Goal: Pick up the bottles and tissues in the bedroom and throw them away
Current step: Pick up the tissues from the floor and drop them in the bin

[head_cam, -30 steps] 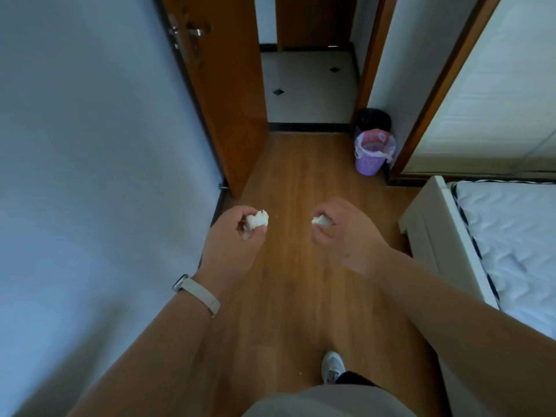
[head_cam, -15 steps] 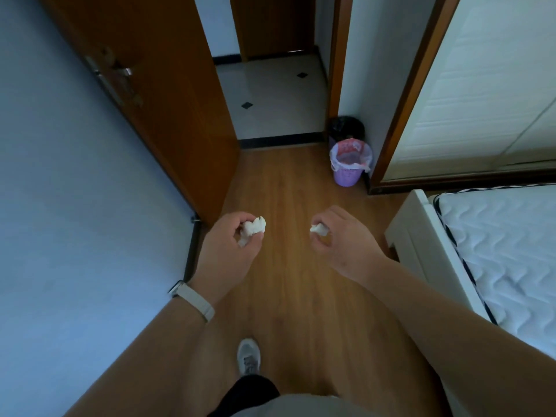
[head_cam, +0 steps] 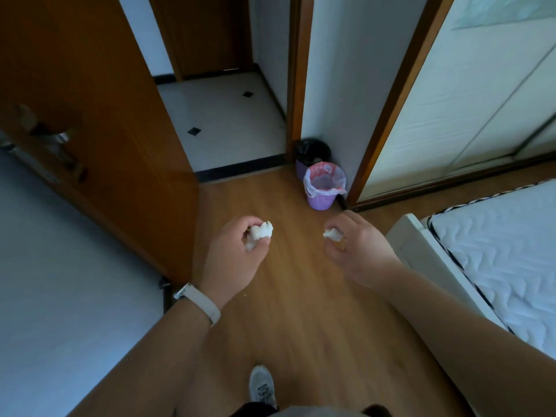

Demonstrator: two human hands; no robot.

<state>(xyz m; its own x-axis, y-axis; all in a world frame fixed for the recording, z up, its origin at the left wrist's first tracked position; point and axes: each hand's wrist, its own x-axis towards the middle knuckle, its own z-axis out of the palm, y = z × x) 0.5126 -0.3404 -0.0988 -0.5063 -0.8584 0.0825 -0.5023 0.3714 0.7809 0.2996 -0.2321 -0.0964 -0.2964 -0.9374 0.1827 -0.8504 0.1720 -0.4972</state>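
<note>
My left hand [head_cam: 233, 260] is closed around a crumpled white tissue [head_cam: 261, 233] that sticks out past the fingers. A smaller white tissue wad [head_cam: 332, 234] is pinched in my right hand [head_cam: 358, 251]. Both hands hover over the wooden floor, a short way apart. Ahead of them, by the doorframe, stands a purple waste bin [head_cam: 322, 191] lined with a pale pink bag. A second bin with a black bag [head_cam: 311, 152] sits just behind it in the corner. No bottles are in view.
An open wooden door [head_cam: 99, 121] stands at the left, against a pale wall. A white bed with a quilted mattress [head_cam: 496, 257] fills the right side. Sliding wardrobe doors [head_cam: 469, 100] rise behind the bins. A tiled hallway [head_cam: 228, 115] lies past the threshold.
I have walked forward along the floor: the bins and the door are closer and larger now. Both hands keep their tissues in the same grip.
</note>
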